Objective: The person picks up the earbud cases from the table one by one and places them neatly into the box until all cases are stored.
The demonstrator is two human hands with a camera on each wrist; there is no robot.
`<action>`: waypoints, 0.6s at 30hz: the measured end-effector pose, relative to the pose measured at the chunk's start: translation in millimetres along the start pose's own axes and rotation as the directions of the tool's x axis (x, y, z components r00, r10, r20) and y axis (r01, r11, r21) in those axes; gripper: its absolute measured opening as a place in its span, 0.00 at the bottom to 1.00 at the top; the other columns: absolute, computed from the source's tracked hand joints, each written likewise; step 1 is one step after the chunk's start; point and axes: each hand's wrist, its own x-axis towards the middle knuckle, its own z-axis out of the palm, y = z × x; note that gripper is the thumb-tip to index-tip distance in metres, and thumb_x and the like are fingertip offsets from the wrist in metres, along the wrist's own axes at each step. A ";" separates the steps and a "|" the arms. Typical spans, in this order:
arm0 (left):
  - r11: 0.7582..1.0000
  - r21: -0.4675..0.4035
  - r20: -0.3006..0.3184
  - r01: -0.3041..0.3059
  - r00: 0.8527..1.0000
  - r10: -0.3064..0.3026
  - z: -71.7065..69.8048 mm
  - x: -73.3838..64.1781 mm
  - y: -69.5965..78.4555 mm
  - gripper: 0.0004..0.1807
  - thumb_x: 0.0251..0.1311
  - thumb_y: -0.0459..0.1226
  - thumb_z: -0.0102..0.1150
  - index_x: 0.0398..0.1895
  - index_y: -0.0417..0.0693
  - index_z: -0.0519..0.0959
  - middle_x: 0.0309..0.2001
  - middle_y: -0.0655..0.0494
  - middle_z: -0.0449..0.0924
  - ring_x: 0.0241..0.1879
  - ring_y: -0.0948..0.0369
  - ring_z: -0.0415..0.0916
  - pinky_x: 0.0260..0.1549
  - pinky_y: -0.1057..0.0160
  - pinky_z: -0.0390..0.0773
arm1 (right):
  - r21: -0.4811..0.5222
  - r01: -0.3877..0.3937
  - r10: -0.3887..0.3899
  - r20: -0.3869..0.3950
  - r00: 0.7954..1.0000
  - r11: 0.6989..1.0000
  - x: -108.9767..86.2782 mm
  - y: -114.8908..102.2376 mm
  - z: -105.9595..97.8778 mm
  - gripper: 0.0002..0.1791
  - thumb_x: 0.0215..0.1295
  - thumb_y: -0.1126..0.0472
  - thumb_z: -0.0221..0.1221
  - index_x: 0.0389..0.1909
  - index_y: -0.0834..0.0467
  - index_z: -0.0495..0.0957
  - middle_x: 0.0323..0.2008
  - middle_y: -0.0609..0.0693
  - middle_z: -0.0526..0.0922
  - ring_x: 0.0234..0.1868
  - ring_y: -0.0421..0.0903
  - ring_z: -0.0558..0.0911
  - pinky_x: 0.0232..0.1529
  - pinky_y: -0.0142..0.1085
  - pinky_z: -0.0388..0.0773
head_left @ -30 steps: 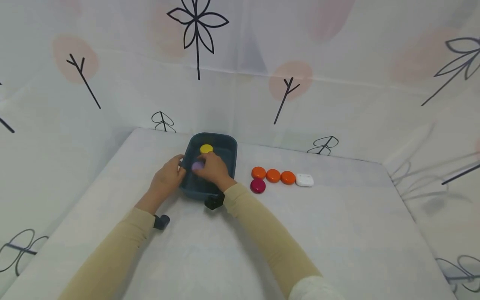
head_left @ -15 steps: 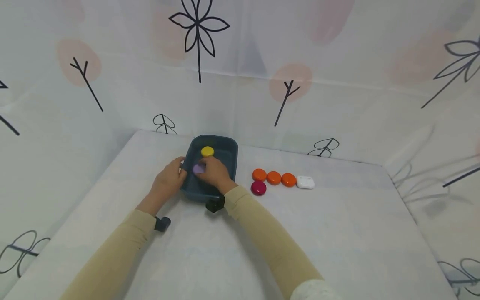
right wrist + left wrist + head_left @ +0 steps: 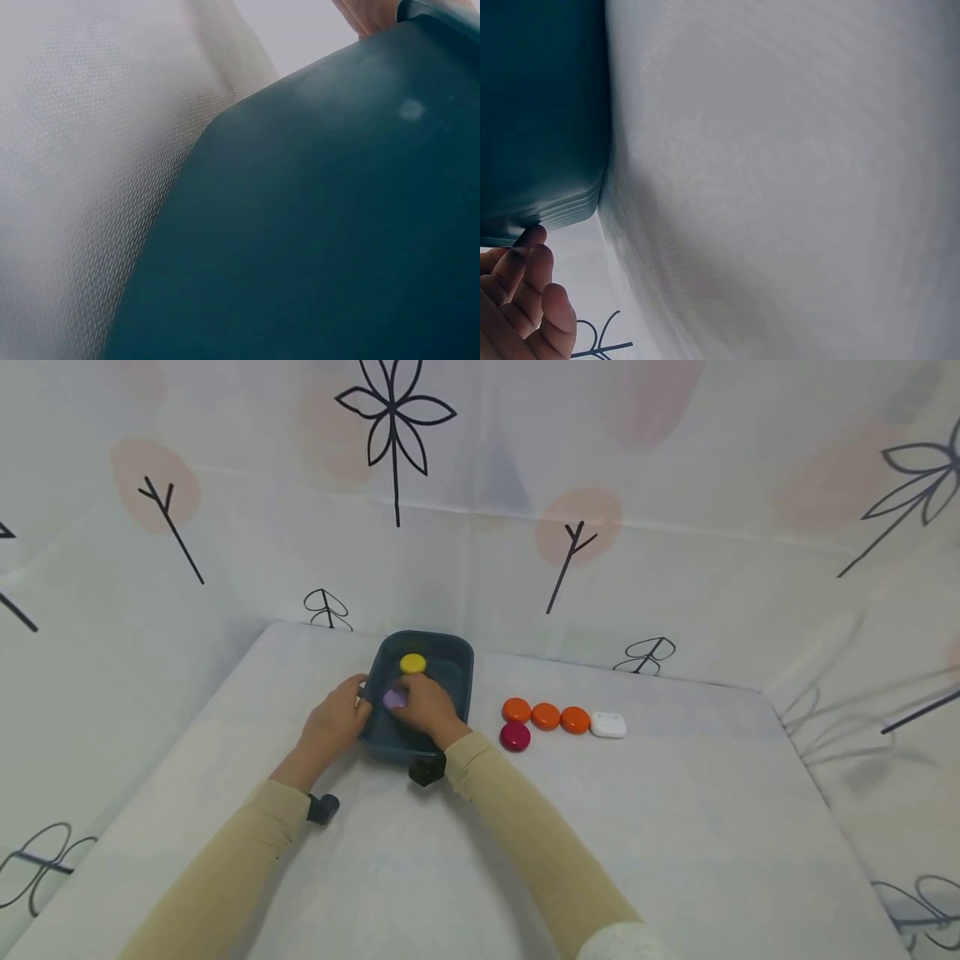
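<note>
A dark teal plastic bin [image 3: 455,681] stands toward the back left of the table. My left hand [image 3: 335,717] grips its left rim; the left wrist view has the curled fingers [image 3: 536,277] up against the rim. Inside the bin, my right hand [image 3: 429,703] pinches a purple round disc [image 3: 394,697], partly covered by the fingers. Just behind it in the bin lies a yellow disc [image 3: 412,663]. In the right wrist view the bin's outer wall [image 3: 300,210] fills most of the picture, and the right hand's fingers are out of sight.
Right of the bin, three orange discs [image 3: 546,716] form a row that ends in a white rounded rectangular piece [image 3: 608,725]. A dark red disc [image 3: 515,736] sits in front of the leftmost orange one. A patterned white curtain [image 3: 480,560] hangs behind the white-covered table [image 3: 712,827].
</note>
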 end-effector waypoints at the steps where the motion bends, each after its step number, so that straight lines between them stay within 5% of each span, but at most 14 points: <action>1: 1.000 0.002 0.000 0.001 1.000 -0.001 0.3 0.0 0.0 0.26 0.57 0.41 0.37 0.61 0.44 0.58 0.49 0.45 0.72 0.46 0.51 0.71 0.43 0.50 0.70 | -0.007 0.000 0.000 0.002 1.000 1.000 0.2 0.2 0.3 0.21 0.49 0.50 0.60 0.47 0.50 0.74 0.42 0.43 0.78 0.42 0.40 0.75 0.45 0.36 0.73; 18: 1.000 -0.003 0.001 -0.013 1.000 0.013 0.5 -0.1 -0.7 0.26 0.58 0.41 0.36 0.61 0.44 0.58 0.49 0.46 0.72 0.46 0.52 0.72 0.43 0.51 0.71 | 0.017 0.016 -0.015 -0.026 1.000 1.000 -1.7 -0.7 -1.0 0.21 0.50 0.49 0.60 0.46 0.49 0.74 0.42 0.43 0.78 0.40 0.40 0.75 0.44 0.36 0.73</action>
